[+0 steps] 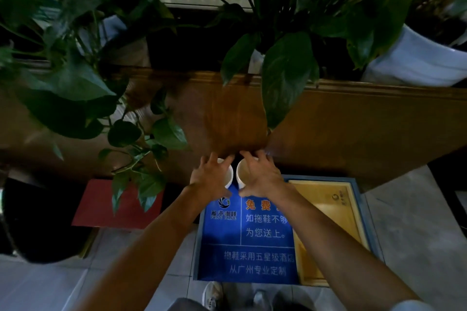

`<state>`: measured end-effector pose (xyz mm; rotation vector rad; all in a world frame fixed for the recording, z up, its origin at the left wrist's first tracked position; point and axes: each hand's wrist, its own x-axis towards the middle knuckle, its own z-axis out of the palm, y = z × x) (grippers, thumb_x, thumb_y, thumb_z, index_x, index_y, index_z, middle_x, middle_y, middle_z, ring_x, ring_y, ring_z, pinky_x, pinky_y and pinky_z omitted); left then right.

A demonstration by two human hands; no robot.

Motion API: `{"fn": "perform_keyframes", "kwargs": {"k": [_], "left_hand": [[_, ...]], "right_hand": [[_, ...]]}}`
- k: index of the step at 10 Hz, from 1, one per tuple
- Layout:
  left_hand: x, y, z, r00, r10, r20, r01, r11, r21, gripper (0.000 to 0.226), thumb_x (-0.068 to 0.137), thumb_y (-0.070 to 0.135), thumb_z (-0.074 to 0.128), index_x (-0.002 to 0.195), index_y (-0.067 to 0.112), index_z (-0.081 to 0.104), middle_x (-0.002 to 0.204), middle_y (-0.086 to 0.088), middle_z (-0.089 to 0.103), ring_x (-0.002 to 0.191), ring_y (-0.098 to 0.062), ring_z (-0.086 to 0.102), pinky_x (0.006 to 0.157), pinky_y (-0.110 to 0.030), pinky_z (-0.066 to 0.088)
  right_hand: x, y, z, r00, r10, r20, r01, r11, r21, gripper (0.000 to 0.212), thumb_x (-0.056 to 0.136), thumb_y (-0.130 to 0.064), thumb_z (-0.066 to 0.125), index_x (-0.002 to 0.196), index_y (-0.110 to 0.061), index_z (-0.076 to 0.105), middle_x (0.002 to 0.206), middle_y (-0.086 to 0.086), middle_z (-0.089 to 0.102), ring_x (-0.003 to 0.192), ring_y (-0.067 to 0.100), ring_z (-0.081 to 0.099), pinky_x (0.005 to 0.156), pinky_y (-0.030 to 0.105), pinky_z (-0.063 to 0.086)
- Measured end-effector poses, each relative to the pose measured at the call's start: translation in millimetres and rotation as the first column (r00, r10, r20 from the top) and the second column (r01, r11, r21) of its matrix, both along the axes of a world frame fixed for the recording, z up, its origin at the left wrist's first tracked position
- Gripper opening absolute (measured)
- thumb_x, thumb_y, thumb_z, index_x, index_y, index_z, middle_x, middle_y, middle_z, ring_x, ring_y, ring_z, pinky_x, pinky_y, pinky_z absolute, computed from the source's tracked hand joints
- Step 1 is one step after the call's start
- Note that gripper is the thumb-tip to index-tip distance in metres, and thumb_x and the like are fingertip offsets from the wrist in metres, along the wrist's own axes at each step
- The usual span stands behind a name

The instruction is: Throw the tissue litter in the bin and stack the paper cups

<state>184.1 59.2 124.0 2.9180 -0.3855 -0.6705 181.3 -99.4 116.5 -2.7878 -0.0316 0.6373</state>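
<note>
Two paper cups stand side by side, just apart, at the near edge of the wooden ledge [353, 118], above a blue box [247, 235] on the floor. The left hand [211, 177] is spread over the left cup [228, 175], fingers splayed past its rim and thumb down the near side. The right hand [260, 175] covers the right cup [243, 171] the same way. Both hands are open and curled round the rims; whether either has actually closed on its cup I cannot tell, since the palms hide the contact. The inside of the right cup looks pale brown, which may be leftover liquid or only the dim light.

No tissue and no bin can be made out with certainty; a dark round shape [38, 219] at the far left may be the bin.

The risks, as I judge them: the cups sit right at the ledge's edge, so a clumsy close of the fingers could knock one off onto the box. If liquid remains, nesting one cup in the other would spill it. The plant [285, 78] leaves hang close above and could catch a lifted cup.
</note>
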Motion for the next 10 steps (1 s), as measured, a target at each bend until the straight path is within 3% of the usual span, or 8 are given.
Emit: {"fn": "perform_keyframes", "kwargs": {"k": [2,4,6,8,10], "left_hand": [[1.7,2.5,-0.4,1.0,-0.011,0.013,0.011,1.0,-0.009,0.092,0.067,0.035,0.084,0.144,0.032,0.034,0.146,-0.008,0.036,0.129,-0.036,0.042,0.099,-0.046,0.051],[1.7,-0.1,-1.2,1.0,-0.02,0.01,0.02,1.0,0.023,0.094,0.066,0.036,0.085,0.144,0.031,0.033,0.146,-0.01,0.038,0.129,-0.035,0.044,0.101,-0.044,0.05],[-1.0,0.4,-2.5,1.0,0.003,0.006,-0.003,1.0,0.001,0.093,0.068,0.034,0.084,0.145,0.031,0.031,0.147,-0.008,0.036,0.132,-0.036,0.04,0.101,-0.047,0.05],[-4.5,-0.7,-2.9,1.0,-0.008,0.018,0.008,0.999,0.036,0.096,0.073,0.04,0.079,0.149,0.035,0.021,0.151,-0.008,0.029,0.136,-0.036,0.035,0.101,-0.051,0.048],[-20.6,-0.7,-0.5,0.998,0.029,0.055,-0.03,0.999,0.016,0.098,0.079,0.055,0.066,0.152,0.038,0.004,0.162,-0.011,0.007,0.148,-0.043,0.006,0.116,-0.057,0.027]], "right_hand": [[-0.4,-2.7,7.5,0.998,0.03,0.057,-0.03,1.0,0.003,0.092,0.057,-0.028,0.09,0.136,-0.025,0.042,0.13,0.01,0.049,0.118,0.036,0.053,0.09,0.041,0.05],[1.9,-2.7,10.1,0.999,0.008,0.045,-0.009,1.0,0.017,0.089,0.054,-0.026,0.091,0.13,-0.027,0.044,0.124,0.011,0.055,0.113,0.037,0.057,0.079,0.036,0.047],[0.1,0.3,6.9,1.0,-0.007,0.025,0.006,0.999,0.039,0.092,0.055,-0.023,0.09,0.132,-0.026,0.04,0.125,0.011,0.054,0.115,0.037,0.056,0.083,0.039,0.049],[-4.4,-0.6,-0.1,1.0,0.008,0.003,-0.008,0.999,0.049,0.106,0.063,-0.026,0.087,0.148,-0.027,0.024,0.144,0.013,0.035,0.131,0.039,0.037,0.101,0.046,0.045],[-29.4,-7.4,1.1,0.998,-0.05,0.027,0.047,0.996,0.077,0.115,0.072,-0.044,0.08,0.153,-0.033,0.0,0.162,0.012,-0.001,0.147,0.039,0.001,0.114,0.053,0.025]]}}
